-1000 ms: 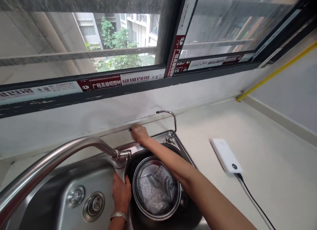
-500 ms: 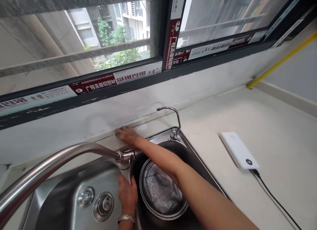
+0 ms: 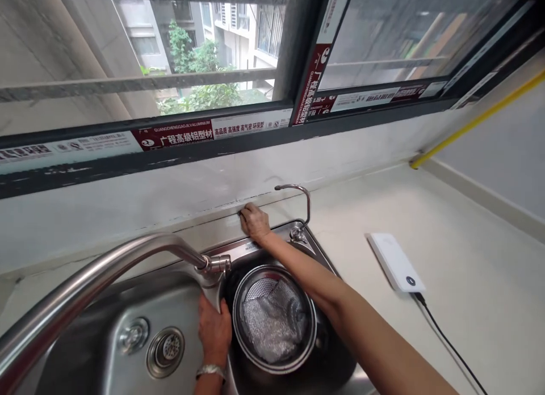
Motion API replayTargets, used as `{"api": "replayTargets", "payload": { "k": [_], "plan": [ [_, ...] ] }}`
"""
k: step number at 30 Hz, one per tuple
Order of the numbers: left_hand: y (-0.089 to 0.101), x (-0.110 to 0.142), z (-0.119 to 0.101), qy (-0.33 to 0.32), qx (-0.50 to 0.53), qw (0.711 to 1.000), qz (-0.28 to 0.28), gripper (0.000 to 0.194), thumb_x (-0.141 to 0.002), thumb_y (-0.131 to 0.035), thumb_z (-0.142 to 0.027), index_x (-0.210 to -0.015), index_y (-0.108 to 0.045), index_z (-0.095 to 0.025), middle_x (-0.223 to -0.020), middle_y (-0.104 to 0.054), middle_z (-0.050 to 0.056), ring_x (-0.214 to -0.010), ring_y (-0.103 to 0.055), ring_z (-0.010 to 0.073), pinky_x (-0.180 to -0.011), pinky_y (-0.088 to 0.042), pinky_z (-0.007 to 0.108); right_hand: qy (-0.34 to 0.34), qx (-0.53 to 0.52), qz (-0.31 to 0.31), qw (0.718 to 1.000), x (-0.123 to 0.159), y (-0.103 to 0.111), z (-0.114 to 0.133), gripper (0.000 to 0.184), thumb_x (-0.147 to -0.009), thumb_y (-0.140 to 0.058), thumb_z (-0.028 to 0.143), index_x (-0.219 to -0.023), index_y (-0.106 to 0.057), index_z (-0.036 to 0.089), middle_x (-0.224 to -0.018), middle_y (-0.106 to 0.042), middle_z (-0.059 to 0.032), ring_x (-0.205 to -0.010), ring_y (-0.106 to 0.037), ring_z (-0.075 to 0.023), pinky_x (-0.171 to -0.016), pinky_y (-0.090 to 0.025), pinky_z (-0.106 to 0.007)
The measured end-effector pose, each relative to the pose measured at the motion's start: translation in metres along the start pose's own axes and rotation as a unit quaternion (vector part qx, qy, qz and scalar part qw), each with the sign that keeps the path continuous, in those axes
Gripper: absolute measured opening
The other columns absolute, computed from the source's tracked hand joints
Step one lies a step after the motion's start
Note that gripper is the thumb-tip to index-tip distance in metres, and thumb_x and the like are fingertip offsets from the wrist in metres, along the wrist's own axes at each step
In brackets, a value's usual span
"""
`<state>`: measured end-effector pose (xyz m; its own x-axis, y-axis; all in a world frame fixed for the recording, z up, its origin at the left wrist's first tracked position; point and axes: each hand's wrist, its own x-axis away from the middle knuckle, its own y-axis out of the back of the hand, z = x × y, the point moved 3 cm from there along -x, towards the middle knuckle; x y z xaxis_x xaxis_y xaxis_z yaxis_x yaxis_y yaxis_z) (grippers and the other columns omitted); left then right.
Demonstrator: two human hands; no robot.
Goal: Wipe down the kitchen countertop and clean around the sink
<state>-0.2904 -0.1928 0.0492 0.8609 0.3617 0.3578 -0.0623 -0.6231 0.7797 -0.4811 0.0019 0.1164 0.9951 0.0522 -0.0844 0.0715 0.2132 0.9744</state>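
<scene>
My right hand (image 3: 254,222) reaches across to the back ledge (image 3: 213,229) below the window wall. Its fingers are curled down against the ledge, and whatever they may hold is hidden. My left hand (image 3: 215,330), with a bracelet at the wrist, rests on the divider of the steel double sink (image 3: 140,304). Its thumb and fingers are apart and it holds nothing I can see. Under my right forearm, in the right basin, sits a round metal strainer (image 3: 259,290) with a silvery mesh cloth (image 3: 272,324) lying in it.
A large curved faucet (image 3: 106,276) crosses the left basin, which has a drain strainer (image 3: 170,348). A thin curved tap (image 3: 307,205) stands at the right back corner. A white power bank (image 3: 395,261) with a black cable lies on the pale counter (image 3: 481,259). A yellow pipe (image 3: 477,120) runs up the wall.
My right hand has slid to the right along the back ledge, its fingers more curled. My left hand stays at the sink divider. The view has shifted slightly.
</scene>
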Motion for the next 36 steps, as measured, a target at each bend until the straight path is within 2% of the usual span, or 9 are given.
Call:
{"api": "replayTargets", "payload": {
  "k": [3,5,12,14,17,22,25,31,36],
  "plan": [
    [-0.001,-0.001,0.001,-0.008,-0.003,1.000,0.000,0.057,-0.100,-0.045,-0.030,-0.146,-0.037,0.001,-0.139,-0.056,0.030,-0.129,-0.059,0.0382,-0.106,-0.049,0.046,-0.021,0.003,0.016,1.000,-0.002,-0.004,0.017,0.035,-0.104,-0.039,0.025,-0.116,-0.070,0.017,-0.131,-0.062,-0.0141,-0.104,-0.063,-0.0213,-0.080,-0.050,-0.029],
    [-0.002,-0.001,0.003,-0.012,-0.005,1.000,0.000,0.057,-0.100,-0.044,-0.030,-0.146,-0.037,0.002,-0.139,-0.056,0.030,-0.128,-0.060,0.0395,-0.106,-0.049,0.047,-0.008,0.000,0.029,1.000,-0.004,-0.008,0.031,0.034,-0.104,-0.039,0.024,-0.116,-0.070,0.016,-0.130,-0.062,-0.0149,-0.103,-0.064,-0.0217,-0.080,-0.051,-0.030],
    [-0.008,-0.007,0.010,-0.034,-0.021,0.999,-0.008,0.060,-0.098,-0.045,-0.032,-0.147,-0.036,0.002,-0.140,-0.055,0.031,-0.131,-0.057,0.0408,-0.109,-0.048,0.049,0.188,0.002,0.031,0.982,-0.016,-0.031,0.099,0.033,-0.102,-0.039,0.014,-0.115,-0.069,0.014,-0.126,-0.064,-0.0164,-0.107,-0.062,-0.0249,-0.080,-0.056,-0.035],
    [-0.007,-0.008,0.011,-0.037,-0.023,0.999,-0.011,0.061,-0.098,-0.045,-0.033,-0.147,-0.035,0.003,-0.142,-0.053,0.031,-0.134,-0.055,0.0410,-0.111,-0.046,0.049,0.232,0.015,0.028,0.972,-0.019,-0.032,0.100,0.034,-0.103,-0.038,0.014,-0.116,-0.069,0.014,-0.128,-0.063,-0.0160,-0.108,-0.061,-0.0246,-0.078,-0.056,-0.035],
    [-0.005,-0.008,0.009,-0.049,-0.015,0.999,-0.015,0.062,-0.098,-0.044,-0.032,-0.148,-0.035,0.003,-0.143,-0.053,0.031,-0.135,-0.054,0.0401,-0.113,-0.045,0.048,0.248,0.034,0.031,0.968,-0.020,-0.025,0.078,0.035,-0.106,-0.036,0.017,-0.117,-0.069,0.016,-0.132,-0.062,-0.0140,-0.108,-0.060,-0.0241,-0.076,-0.056,-0.034],
    [-0.004,-0.007,0.007,-0.031,-0.001,1.000,-0.003,0.062,-0.098,-0.045,-0.034,-0.149,-0.035,-0.001,-0.148,-0.050,0.030,-0.134,-0.055,0.0406,-0.112,-0.046,0.050,0.169,0.044,0.034,0.984,-0.012,-0.007,0.011,0.036,-0.107,-0.034,0.019,-0.119,-0.068,0.018,-0.131,-0.063,-0.0126,-0.111,-0.059,-0.0233,-0.078,-0.054,-0.032],
    [-0.004,-0.006,0.007,-0.024,-0.009,1.000,-0.007,0.060,-0.098,-0.046,-0.033,-0.148,-0.037,0.000,-0.145,-0.053,0.029,-0.134,-0.055,0.0391,-0.113,-0.046,0.048,0.090,0.046,0.034,0.994,-0.006,0.000,-0.010,0.037,-0.107,-0.033,0.022,-0.120,-0.067,0.018,-0.130,-0.062,-0.0138,-0.110,-0.060,-0.0236,-0.082,-0.053,-0.033],
    [-0.005,-0.005,0.006,-0.017,-0.012,1.000,-0.006,0.058,-0.099,-0.044,-0.032,-0.146,-0.038,0.001,-0.142,-0.054,0.029,-0.132,-0.056,0.0389,-0.110,-0.048,0.047,-0.046,0.020,0.026,0.998,-0.002,-0.004,0.009,0.035,-0.106,-0.035,0.026,-0.119,-0.066,0.016,-0.130,-0.060,-0.0168,-0.105,-0.064,-0.0242,-0.082,-0.055,-0.033],
    [-0.005,-0.005,0.005,-0.023,-0.005,1.000,-0.005,0.059,-0.097,-0.045,-0.031,-0.146,-0.037,0.002,-0.140,-0.055,0.029,-0.129,-0.058,0.0398,-0.109,-0.049,0.047,-0.065,0.004,0.033,0.997,-0.004,-0.005,0.022,0.036,-0.105,-0.035,0.024,-0.118,-0.067,0.015,-0.127,-0.061,-0.0179,-0.104,-0.066,-0.0239,-0.084,-0.056,-0.033]
  ]
}}
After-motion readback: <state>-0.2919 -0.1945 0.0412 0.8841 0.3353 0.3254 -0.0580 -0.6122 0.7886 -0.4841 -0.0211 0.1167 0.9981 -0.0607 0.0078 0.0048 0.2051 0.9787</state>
